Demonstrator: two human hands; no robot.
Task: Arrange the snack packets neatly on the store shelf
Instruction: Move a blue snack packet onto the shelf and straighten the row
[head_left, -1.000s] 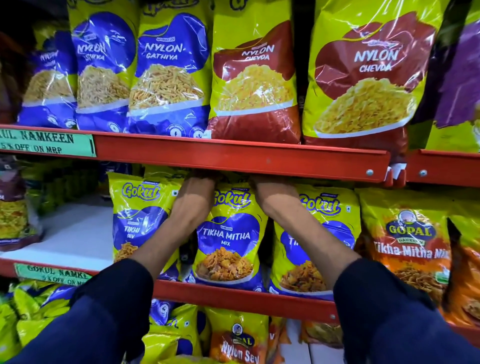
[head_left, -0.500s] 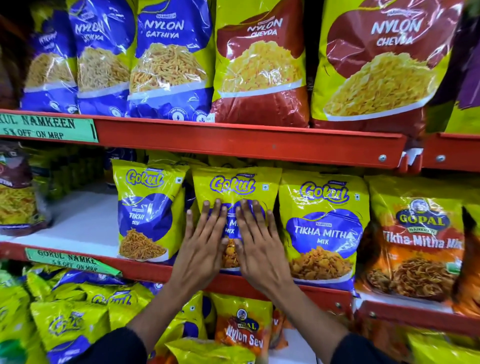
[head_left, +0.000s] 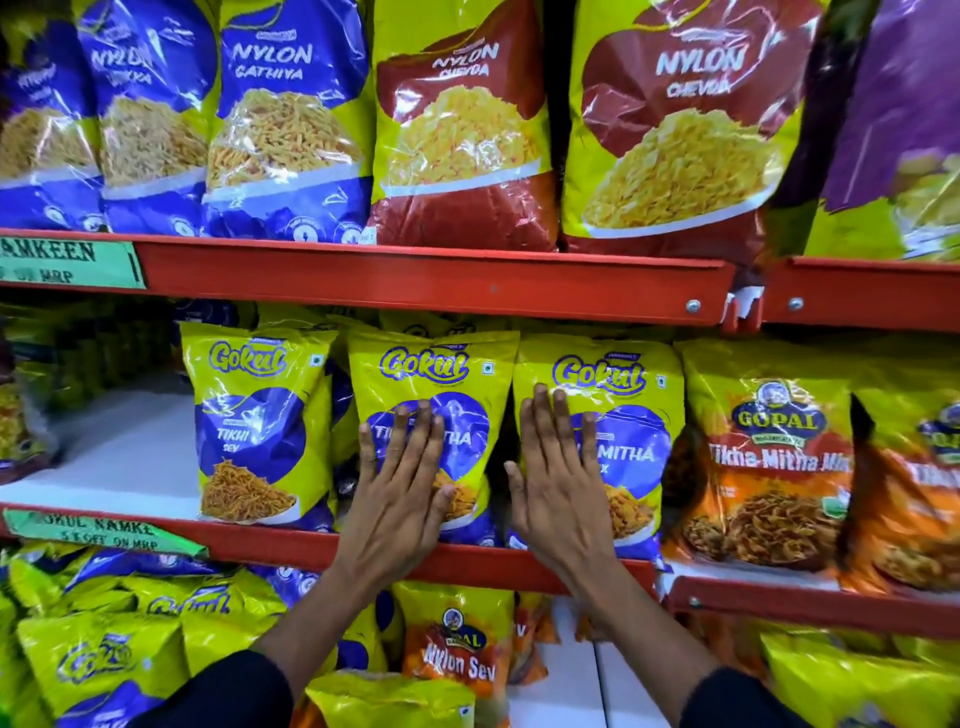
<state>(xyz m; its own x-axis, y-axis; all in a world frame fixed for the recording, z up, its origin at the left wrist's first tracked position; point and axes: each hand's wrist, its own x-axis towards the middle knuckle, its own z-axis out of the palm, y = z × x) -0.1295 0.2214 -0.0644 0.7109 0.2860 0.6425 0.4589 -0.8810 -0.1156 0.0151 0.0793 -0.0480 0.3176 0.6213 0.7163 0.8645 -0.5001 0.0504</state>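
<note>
Three yellow-and-blue Gokul packets stand side by side on the middle red shelf (head_left: 291, 545). The Tikhi Sev packet (head_left: 260, 415) is on the left. My left hand (head_left: 400, 499) lies flat, fingers together, against the front of the middle Tikha Mitha Mix packet (head_left: 436, 374). My right hand (head_left: 563, 493) presses flat on the right Tikha Mitha Mix packet (head_left: 618, 384). Neither hand grips anything. Both packets stand upright and touch each other.
Orange Gopal Tikha-Mitha packets (head_left: 769, 467) stand to the right. Large Nylon Gathiya (head_left: 285, 130) and Nylon Chevda (head_left: 462, 130) bags fill the upper shelf. White bare shelf board (head_left: 119, 457) shows at the left. Loose Gokul packets (head_left: 104, 660) and a Nylon Sev packet (head_left: 457, 649) lie below.
Both hands came out from behind the packets' tops and went flat on the middle packet. My right hand has since shifted right onto the neighbouring packet. The view moved closer.
</note>
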